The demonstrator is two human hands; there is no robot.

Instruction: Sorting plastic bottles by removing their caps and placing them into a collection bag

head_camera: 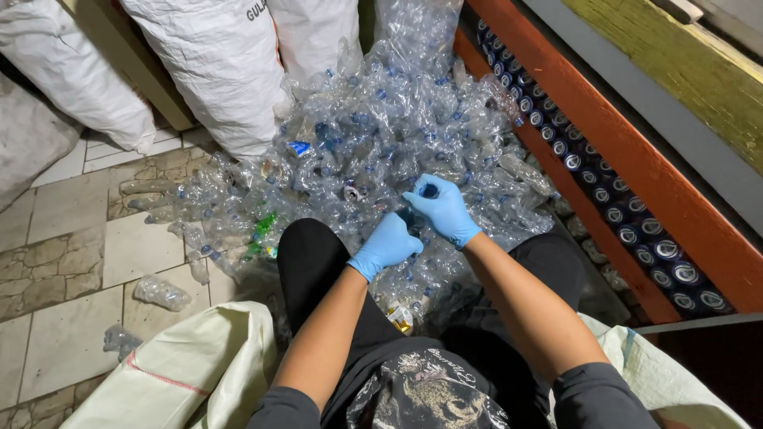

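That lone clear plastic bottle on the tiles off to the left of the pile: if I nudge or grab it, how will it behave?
The lone bottle looks empty and crumpled, so it is probably very light and would skid on the smooth tiles rather than resist. Its dented sides suggest it would roll poorly and buckle further under a firm grip. The thin clear plastic may feel slippery.

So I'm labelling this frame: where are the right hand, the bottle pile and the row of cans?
Right hand (442, 208), head view, back of the glove.
Bottle pile (373, 135), head view, middle of the heap.
Cans (612, 214), head view, mid-row can top.
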